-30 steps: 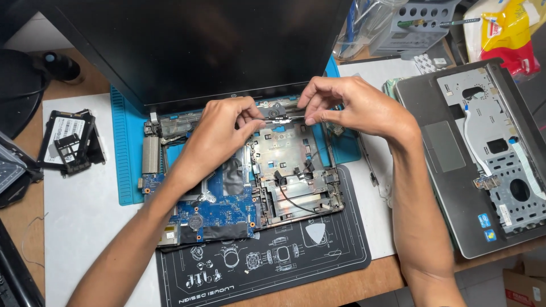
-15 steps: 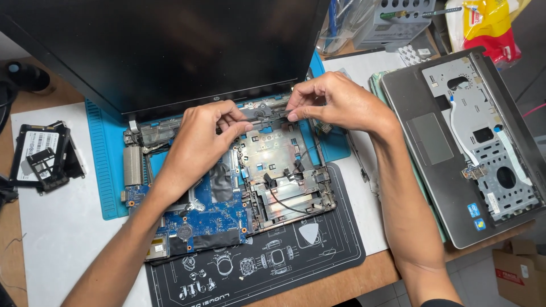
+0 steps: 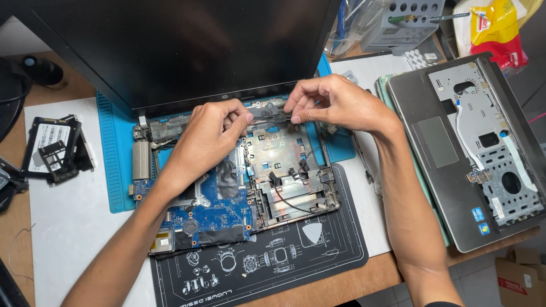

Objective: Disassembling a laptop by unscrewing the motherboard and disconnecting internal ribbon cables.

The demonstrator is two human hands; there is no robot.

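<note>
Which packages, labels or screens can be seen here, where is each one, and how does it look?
Laptop screen: top centre, open behind both hands, large dark rectangle, switched off.
Drive label: left, on a black drive, white rectangle with a barcode.
Snack bag: top right corner, yellow and red plastic.
Two stickers: right, on the grey palmrest, small blue squares.

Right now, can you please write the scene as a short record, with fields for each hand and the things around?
Left hand: pinching a dark strip part at the rear edge of the opened laptop base.
Right hand: gripping the same strip from its other end.
Screen: black, standing open behind the hands.
Board: blue circuit board exposed, front left.
Right side: grey palmrest cover, lying separately.
Left side: black drive bracket.
Under the laptop: blue mat, black mat.
</note>
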